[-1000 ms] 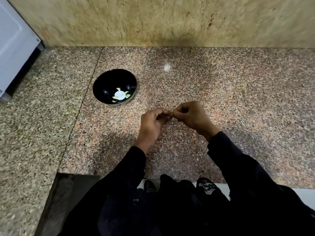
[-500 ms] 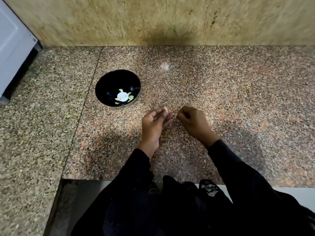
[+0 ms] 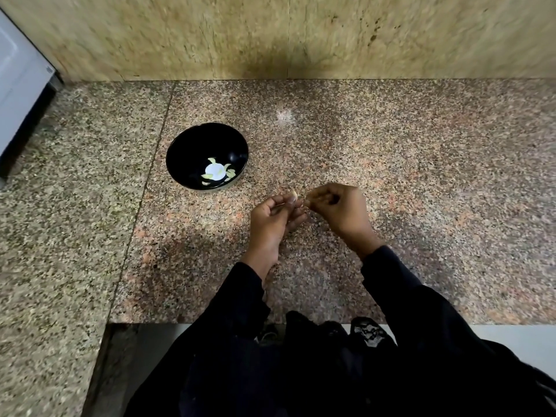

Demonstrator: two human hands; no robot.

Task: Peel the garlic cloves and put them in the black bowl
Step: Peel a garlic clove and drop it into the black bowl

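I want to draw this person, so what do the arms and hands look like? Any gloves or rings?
Both arms are covered by long, loose black sleeves that reach the wrists. The left hand and right hand are bare: no gloves. No rings or watch show, though the picture is a little blurry.

Open table (image 3: 406,182) right of your fingers (image 3: 313,200); the black bowl (image 3: 192,145) sits just beyond them to the left, wall (image 3: 270,34) farther ahead.
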